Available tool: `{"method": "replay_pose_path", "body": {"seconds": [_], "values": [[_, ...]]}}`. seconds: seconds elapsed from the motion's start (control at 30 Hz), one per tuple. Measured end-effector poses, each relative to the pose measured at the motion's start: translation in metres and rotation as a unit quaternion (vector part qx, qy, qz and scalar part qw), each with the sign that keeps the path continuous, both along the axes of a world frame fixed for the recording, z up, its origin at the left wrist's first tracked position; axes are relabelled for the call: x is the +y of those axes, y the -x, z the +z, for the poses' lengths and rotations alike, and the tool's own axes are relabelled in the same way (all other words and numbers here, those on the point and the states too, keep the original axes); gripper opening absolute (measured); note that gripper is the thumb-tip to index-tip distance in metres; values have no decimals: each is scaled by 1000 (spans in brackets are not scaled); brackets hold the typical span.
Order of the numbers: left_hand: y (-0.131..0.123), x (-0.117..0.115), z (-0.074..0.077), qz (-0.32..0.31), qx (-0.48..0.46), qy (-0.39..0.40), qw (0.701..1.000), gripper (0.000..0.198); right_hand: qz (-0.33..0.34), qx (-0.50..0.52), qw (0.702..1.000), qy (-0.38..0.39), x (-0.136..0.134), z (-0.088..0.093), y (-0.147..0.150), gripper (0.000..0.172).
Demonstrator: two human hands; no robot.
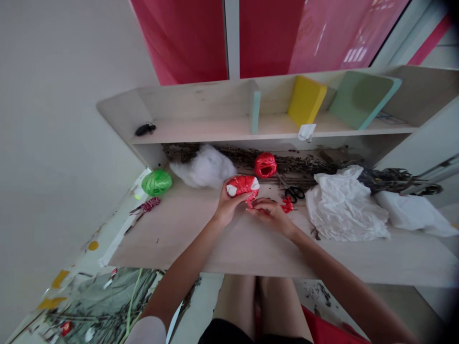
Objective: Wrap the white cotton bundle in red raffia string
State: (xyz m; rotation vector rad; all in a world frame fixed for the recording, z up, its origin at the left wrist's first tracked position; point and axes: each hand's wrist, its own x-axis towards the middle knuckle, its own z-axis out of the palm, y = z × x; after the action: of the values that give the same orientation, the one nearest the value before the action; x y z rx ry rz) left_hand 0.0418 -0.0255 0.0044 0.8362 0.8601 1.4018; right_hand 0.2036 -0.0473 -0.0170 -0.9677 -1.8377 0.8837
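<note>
My left hand (pixel 228 203) grips a red raffia-wrapped bundle (pixel 243 186) with white stuffing showing at both ends. My right hand (pixel 270 216) sits just below it, its fingers pinching a red raffia strand (pixel 251 202) that hangs from the bundle. A small loose red raffia scrap (pixel 287 205) lies right of my right hand. Beyond my hands are a red raffia ball (pixel 266 165) and black-handled scissors (pixel 294 193). Further left lie a green raffia ball (pixel 157 182) and a white cotton wad (pixel 204 167).
My hands work over a pale wooden desk (pixel 172 239). Crumpled white tissue (pixel 344 205) lies to the right, with dried twigs (pixel 287 165) along the back. Above stands a shelf (pixel 201 129) holding a yellow block (pixel 306 100), a green board (pixel 362 98) and a black clip (pixel 145 129).
</note>
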Motion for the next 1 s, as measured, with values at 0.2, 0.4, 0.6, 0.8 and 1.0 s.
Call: {"method": "replay_pose_path", "body": {"seconds": [0.2, 0.4, 0.6, 0.8, 1.0], "values": [[-2, 0, 0, 24, 4, -21, 999, 70, -25, -12, 999, 16, 1, -5, 0, 35], [-2, -1, -1, 32, 8, -20, 999, 67, 15, 33, 991, 129, -3, 3, 4, 37], [-1, 0, 4, 64, -2, 13, 998, 67, 17, 75, 978, 195, -6, 8, 3, 46], [7, 6, 8, 86, -26, 5, 996, 63, 7, 62, 981, 184, -3, 6, 3, 39], [17, 13, 9, 109, -49, 15, 993, 59, 17, 57, 981, 186, -2, 7, 0, 43]]}}
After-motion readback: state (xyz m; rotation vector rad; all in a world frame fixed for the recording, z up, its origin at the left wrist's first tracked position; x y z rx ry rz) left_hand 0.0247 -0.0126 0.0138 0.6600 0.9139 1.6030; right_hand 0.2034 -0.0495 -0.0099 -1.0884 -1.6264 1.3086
